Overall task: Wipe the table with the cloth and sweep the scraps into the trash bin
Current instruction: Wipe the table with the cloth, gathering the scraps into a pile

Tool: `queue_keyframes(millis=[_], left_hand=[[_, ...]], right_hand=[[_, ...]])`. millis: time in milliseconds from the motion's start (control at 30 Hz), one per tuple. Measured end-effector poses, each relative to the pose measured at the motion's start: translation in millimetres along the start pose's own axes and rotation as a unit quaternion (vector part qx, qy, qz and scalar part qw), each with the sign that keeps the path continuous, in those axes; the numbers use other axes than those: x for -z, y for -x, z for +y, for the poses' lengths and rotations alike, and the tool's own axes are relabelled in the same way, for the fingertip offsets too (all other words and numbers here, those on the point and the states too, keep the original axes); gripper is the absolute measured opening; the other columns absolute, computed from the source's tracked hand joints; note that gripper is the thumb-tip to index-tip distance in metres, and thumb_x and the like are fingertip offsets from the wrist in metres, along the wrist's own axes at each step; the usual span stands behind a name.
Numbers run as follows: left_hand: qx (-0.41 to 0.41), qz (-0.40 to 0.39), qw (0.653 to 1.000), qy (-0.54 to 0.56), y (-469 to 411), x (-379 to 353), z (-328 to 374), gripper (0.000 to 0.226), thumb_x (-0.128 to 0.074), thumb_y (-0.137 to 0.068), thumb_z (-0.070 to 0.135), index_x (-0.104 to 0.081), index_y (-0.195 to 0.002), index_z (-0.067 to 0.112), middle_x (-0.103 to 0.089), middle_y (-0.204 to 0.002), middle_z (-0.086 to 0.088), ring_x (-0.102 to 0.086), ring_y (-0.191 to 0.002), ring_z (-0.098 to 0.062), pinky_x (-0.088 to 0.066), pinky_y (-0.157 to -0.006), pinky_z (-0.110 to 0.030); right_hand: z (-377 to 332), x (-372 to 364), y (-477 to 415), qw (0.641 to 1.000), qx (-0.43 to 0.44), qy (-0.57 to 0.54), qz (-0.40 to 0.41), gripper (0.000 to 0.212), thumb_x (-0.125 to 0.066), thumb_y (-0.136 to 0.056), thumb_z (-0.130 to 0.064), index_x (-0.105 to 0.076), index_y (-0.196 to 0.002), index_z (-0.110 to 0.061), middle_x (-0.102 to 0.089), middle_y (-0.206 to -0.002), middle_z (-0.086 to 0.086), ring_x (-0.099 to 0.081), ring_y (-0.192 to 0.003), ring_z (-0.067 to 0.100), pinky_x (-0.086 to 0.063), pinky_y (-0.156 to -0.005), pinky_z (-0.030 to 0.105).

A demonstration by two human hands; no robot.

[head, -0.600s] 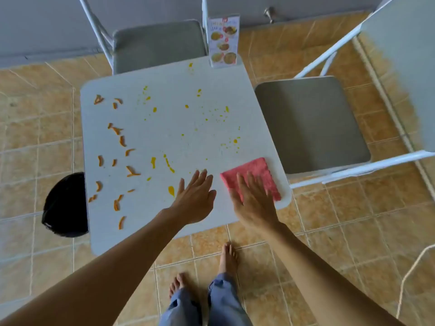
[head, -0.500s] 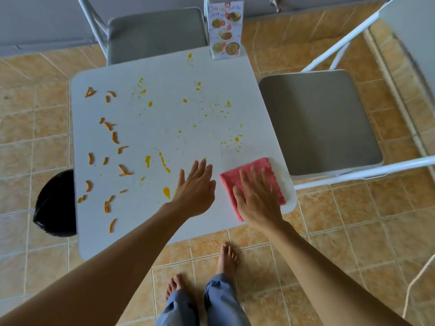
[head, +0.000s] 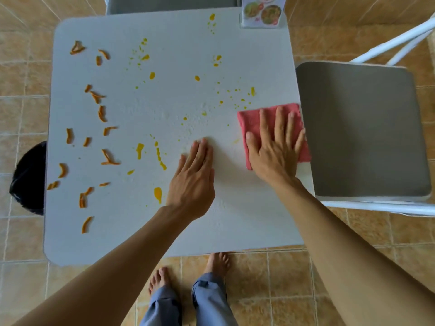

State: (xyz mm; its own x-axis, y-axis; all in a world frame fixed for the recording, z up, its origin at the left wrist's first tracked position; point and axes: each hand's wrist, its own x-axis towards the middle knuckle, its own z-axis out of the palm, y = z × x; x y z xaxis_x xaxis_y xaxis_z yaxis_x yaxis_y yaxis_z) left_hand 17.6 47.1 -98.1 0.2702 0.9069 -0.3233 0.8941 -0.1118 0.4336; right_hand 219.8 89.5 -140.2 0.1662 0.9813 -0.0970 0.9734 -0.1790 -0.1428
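Note:
A white square table [head: 164, 227] carries several orange peel scraps [head: 101, 114] along its left side and yellow stains [head: 157, 194] across the middle. A folded pink cloth [head: 251, 121] lies near the table's right edge. My right hand [head: 275, 149] presses flat on the cloth with fingers spread. My left hand [head: 195, 177] rests flat on the bare tabletop to the left of the cloth, fingers together, holding nothing. A black trash bin [head: 29, 180] stands on the floor by the table's left edge, partly hidden under it.
A grey-seated folding chair [head: 362, 130] stands close against the table's right side, and another chair [head: 169, 3] at the far side. A menu card [head: 261, 12] stands at the far right corner. My bare feet [head: 216, 262] are on the tiled floor below the near edge.
The camera has come closer and more overhead. My right hand has slid the cloth away from the near edge, further up the table's right side. My left hand has stayed flat.

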Motion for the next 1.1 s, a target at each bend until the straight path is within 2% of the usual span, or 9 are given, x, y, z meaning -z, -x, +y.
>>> queue_keyframes(millis=[67, 233, 300, 533, 667, 733, 933, 1000, 1100], left_hand=[[-0.004, 0.004, 1.000, 0.003, 1.2, -1.3, -1.2, 0.056, -0.025, -0.104, 0.023, -0.008, -0.156, 0.014, 0.008, -0.164, 0.003, 0.013, -0.151, -0.014, 0.003, -0.124, -0.035], [-0.010, 0.007, 1.000, 0.012, 1.0, -1.0, -4.9, 0.055, -0.028, -0.104, 0.024, -0.014, -0.156, 0.014, 0.002, -0.164, 0.002, 0.009, -0.151, -0.013, -0.002, -0.124, -0.037], [-0.013, 0.009, 1.000, 0.026, 0.1, 1.6, -5.6, 0.055, -0.028, -0.104, 0.024, -0.014, -0.156, 0.015, 0.001, -0.164, 0.003, 0.008, -0.151, -0.012, 0.000, -0.124, -0.034], [-0.009, -0.005, 0.997, 0.080, -1.1, 6.0, -9.0, 0.053, -0.025, -0.104, 0.026, -0.019, -0.155, 0.016, -0.005, -0.164, 0.003, 0.003, -0.151, -0.011, 0.000, -0.123, -0.033], [0.020, 0.025, 0.991, 0.130, 11.4, 23.9, -14.5, 0.050, -0.026, -0.104, 0.030, -0.029, -0.153, 0.017, -0.019, -0.162, 0.002, -0.010, -0.150, -0.008, -0.008, -0.124, -0.035], [0.020, 0.068, 0.992, 0.106, 36.6, 25.5, -27.3, 0.052, -0.026, -0.103, 0.032, -0.031, -0.152, 0.017, -0.022, -0.161, 0.002, -0.012, -0.150, -0.009, -0.012, -0.124, -0.035], [0.098, 0.146, 0.982, 0.061, 145.5, -12.2, -84.6, 0.050, -0.032, -0.102, 0.024, -0.033, -0.150, 0.009, -0.025, -0.160, -0.004, -0.016, -0.151, -0.017, -0.024, -0.120, -0.045], [0.116, 0.155, 0.980, 0.049, 172.3, -27.4, -95.8, 0.051, -0.035, -0.101, 0.020, -0.031, -0.150, 0.006, -0.025, -0.160, -0.008, -0.017, -0.151, -0.022, -0.023, -0.120, -0.047], [0.141, 0.168, 0.975, 0.028, 188.5, -39.7, -107.7, 0.053, -0.038, -0.100, 0.017, -0.030, -0.150, 0.002, -0.024, -0.160, -0.013, -0.017, -0.151, -0.026, -0.020, -0.121, -0.048]], right_hand=[[-6.8, -1.5, 2.0, 1.000, 0.016, 0.006, 0.009, 0.065, -0.028, -0.103, -0.055, -0.026, -0.161, -0.025, -0.018, -0.168, 0.016, -0.011, -0.156, 0.040, -0.008, -0.124, 0.063], [12.0, 8.3, 61.1, 0.960, 0.273, 0.052, -0.044, 0.060, -0.025, -0.106, -0.050, -0.019, -0.162, -0.027, -0.010, -0.171, 0.009, -0.003, -0.158, 0.033, -0.009, -0.126, 0.057], [33.0, 13.9, 61.4, 0.950, 0.303, 0.056, -0.052, 0.059, -0.024, -0.106, -0.051, -0.019, -0.162, -0.031, -0.011, -0.171, 0.005, -0.004, -0.158, 0.031, -0.010, -0.126, 0.055], [-31.2, -10.0, 39.3, 0.996, -0.053, -0.017, 0.074, 0.058, -0.031, -0.105, -0.047, -0.035, -0.158, -0.022, -0.028, -0.165, 0.017, -0.021, -0.153, 0.042, -0.019, -0.122, 0.062], [-38.2, -7.8, 99.1, 0.982, 0.187, 0.036, -0.006, 0.059, -0.026, -0.108, -0.046, -0.023, -0.161, -0.022, -0.013, -0.169, 0.015, -0.008, -0.157, 0.039, -0.013, -0.124, 0.059], [-7.3, -2.6, 118.0, 0.973, 0.225, 0.049, -0.019, 0.059, -0.024, -0.107, -0.046, -0.020, -0.162, -0.024, -0.013, -0.170, 0.011, -0.008, -0.157, 0.035, -0.017, -0.123, 0.059], [-44.3, -20.9, 154.8, 0.986, -0.144, -0.002, 0.081, 0.056, -0.033, -0.107, -0.040, -0.035, -0.157, -0.015, -0.027, -0.165, 0.019, -0.022, -0.153, 0.041, -0.025, -0.119, 0.061], [-93.6, -29.0, 155.3, 0.997, -0.039, -0.021, 0.056, 0.056, -0.037, -0.106, -0.040, -0.037, -0.156, -0.015, -0.028, -0.164, 0.020, -0.022, -0.153, 0.042, -0.019, -0.122, 0.059], [-109.8, -28.4, 130.9, 0.967, 0.256, 0.008, 0.001, 0.057, -0.036, -0.105, -0.044, -0.033, -0.159, -0.025, -0.026, -0.167, 0.011, -0.018, -0.156, 0.035, -0.015, -0.125, 0.055]])
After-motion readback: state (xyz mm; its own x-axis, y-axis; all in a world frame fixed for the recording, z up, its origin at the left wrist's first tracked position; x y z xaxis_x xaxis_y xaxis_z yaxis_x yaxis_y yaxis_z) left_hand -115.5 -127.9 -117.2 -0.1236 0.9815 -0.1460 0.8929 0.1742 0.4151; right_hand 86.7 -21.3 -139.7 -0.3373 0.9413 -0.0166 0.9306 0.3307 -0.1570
